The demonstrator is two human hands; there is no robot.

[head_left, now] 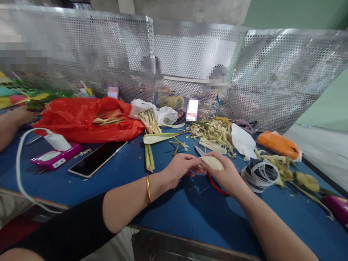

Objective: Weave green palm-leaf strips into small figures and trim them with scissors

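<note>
A pale, leaf-shaped piece of husk [212, 163] is held above the blue table, mostly in my right hand [223, 173], whose thumb and fingers pinch it. My left hand [181, 168], with a gold bangle at the wrist, has its fingertips closed at the left end of the same piece. Scissors with red handles [221, 188] lie under my hands, partly hidden. To the right of my right hand stands a spool of white cord [260, 175]. Green-and-cream husk strips [149, 157] lie beyond my left hand.
Husk scraps [212, 134] are heaped by the perforated metal screen [190, 47]. A red plastic bag [67, 119], a black phone [98, 159] and a purple power strip [57, 157] with a white cable lie left. An orange packet [280, 145] is right. Another person's hand [21, 116] shows far left.
</note>
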